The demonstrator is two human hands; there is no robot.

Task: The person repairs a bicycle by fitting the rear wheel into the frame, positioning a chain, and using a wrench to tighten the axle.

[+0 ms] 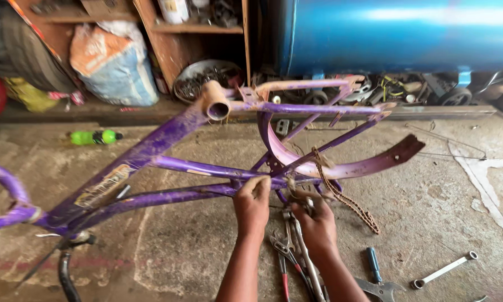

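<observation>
One big purple bike frame [151, 151] lies on the floor [442, 190] (chain [346, 201] dangling). Left hand [252, 204] has its grip closed around a frame tube. Right hand [317, 223] grips a small part beside it; pliers [288, 251] lie below.

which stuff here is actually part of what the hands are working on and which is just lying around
In hand:
- purple bicycle frame, gripped on a tube by the left hand
- right hand at the frame's bottom joint
- rusty chain hanging there
- purple mudguard

Lying about:
- pliers
- ring spanner
- blue-handled tool
- green bottle
- sack
- blue tank
</observation>
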